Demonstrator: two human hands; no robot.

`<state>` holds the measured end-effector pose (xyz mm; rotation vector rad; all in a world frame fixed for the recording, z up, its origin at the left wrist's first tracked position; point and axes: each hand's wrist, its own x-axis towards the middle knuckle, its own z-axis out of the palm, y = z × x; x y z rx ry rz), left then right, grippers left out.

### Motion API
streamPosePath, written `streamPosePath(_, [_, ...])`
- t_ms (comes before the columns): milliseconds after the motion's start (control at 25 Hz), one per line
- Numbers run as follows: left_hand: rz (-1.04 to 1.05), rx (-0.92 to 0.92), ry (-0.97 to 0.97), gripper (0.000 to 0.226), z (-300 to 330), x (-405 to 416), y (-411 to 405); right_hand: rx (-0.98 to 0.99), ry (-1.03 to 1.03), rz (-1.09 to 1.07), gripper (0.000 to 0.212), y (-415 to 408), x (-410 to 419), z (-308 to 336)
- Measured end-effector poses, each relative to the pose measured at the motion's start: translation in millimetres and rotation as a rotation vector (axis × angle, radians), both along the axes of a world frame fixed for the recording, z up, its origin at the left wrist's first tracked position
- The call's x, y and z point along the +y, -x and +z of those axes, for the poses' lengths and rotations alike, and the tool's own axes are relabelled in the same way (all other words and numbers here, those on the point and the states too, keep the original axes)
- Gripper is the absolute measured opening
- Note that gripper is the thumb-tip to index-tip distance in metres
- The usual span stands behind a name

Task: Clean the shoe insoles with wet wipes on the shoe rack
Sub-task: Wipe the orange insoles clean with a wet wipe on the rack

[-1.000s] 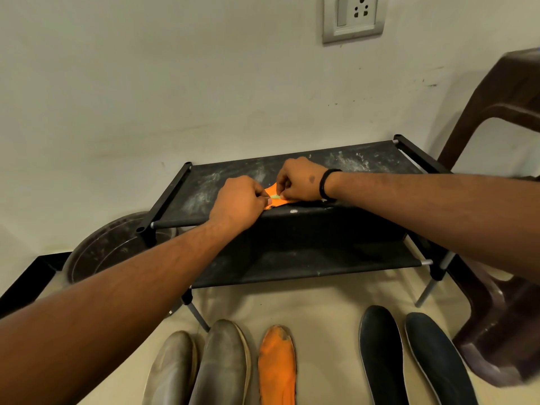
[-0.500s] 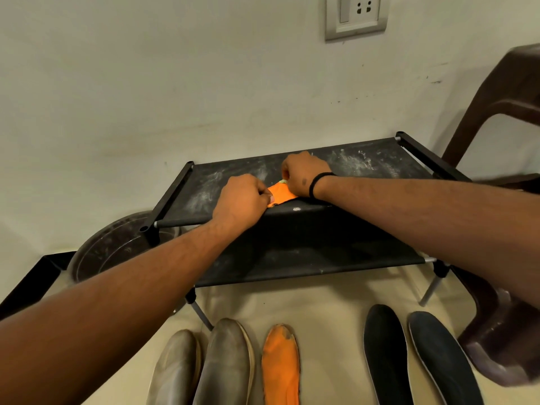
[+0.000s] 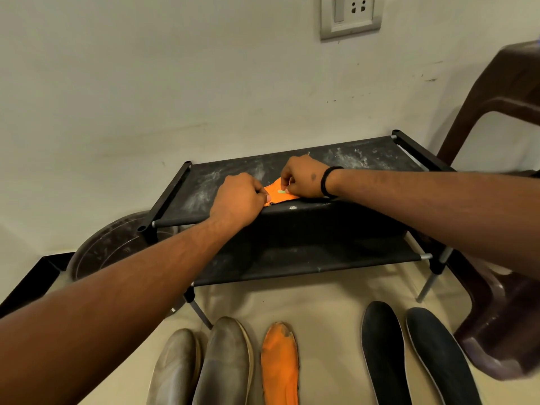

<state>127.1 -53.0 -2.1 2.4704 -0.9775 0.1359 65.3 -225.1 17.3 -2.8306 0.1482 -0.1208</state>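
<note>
- Both hands, left (image 3: 238, 198) and right (image 3: 304, 178), stay curled, pinching the orange insole (image 3: 277, 194) as before.
- Rack (image 3: 365, 159): dusty, against the wall.
- Floor: five insoles; dark basin (image 3: 117, 247).

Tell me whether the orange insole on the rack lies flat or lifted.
Flat: the orange insole lies on the rack's top shelf, left hand and right hand holding it.

Both forearms were bare to the frame edge, with no sleeves showing. The right hand (image 3: 304, 178) had a thin black band (image 3: 327, 182) around its wrist, fitting snugly like a cord or elastic bracelet. A small dark mark sat on the back of that hand. The left hand (image 3: 238, 200) wore nothing: no ring, watch or band. Fine hair showed along both forearms.
</note>
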Motion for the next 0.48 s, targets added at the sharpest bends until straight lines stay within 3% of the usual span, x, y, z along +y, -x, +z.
streamPosePath(280, [-0.012, 0.004, 0.000, 0.013, -0.4, -0.6, 0.7, 0.136, -0.002, 0.094, 0.009, 16.5, -3.7, 22.0])
streamPosePath(480, [-0.015, 0.006, -0.013, 0.014, -1.6, -2.3, -1.1, -0.033, 0.026, -0.077, 0.011, -13.5, -10.5, 5.4])
